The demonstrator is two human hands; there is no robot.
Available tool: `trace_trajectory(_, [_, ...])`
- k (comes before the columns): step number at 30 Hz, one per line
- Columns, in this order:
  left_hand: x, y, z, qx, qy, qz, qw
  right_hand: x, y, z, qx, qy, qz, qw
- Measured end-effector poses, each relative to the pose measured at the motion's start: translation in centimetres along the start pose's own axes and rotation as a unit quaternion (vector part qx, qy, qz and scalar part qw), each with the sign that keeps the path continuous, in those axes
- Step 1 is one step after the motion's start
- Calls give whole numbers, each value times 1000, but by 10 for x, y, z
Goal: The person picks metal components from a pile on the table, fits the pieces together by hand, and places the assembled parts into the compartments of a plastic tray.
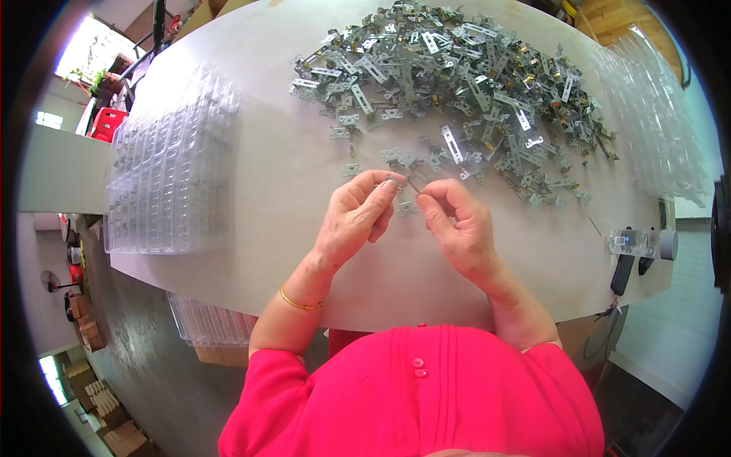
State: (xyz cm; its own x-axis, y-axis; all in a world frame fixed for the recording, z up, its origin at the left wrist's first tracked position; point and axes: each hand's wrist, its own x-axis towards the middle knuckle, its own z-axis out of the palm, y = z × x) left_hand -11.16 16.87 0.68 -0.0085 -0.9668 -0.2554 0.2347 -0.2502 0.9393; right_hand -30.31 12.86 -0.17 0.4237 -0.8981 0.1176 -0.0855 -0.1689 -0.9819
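Observation:
Both hands meet over the middle of the white table (282,145), just in front of a big heap of small silvery metal brackets (457,84). Thumb and forefinger of my left hand (352,217) are closed on a small metal bracket (395,181), mostly covered by the fingertips. My right hand (463,232) pinches a thin dark rod (413,186), its tip at the bracket; whether it is a tool or a loose pin I cannot make out. A few brackets (407,207) lie loose between and beyond the hands.
Clear plastic blister trays (171,175) stand stacked at the left, with more clear trays (655,114) at the far right. A bottle (636,243) lies near the right edge beside a black object (622,274). Further trays (213,318) sit below the table's front edge.

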Motion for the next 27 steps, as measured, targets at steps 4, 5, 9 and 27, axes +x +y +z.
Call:
trace_trajectory(4, [0,-2,1,54,17,22,998,-1,-1,0,-8,5,-9,1000])
trace_trajectory(5, [0,-2,1,55,15,22,998,-1,-2,0,-20,7,-19,1000])
trace_trajectory(9, [1,-5,-2,124,30,73,989,-1,-5,0,-53,10,-46,997])
trace_trajectory(27, [0,-4,-4,142,28,91,985,-1,-1,-1,-109,11,-95,989])
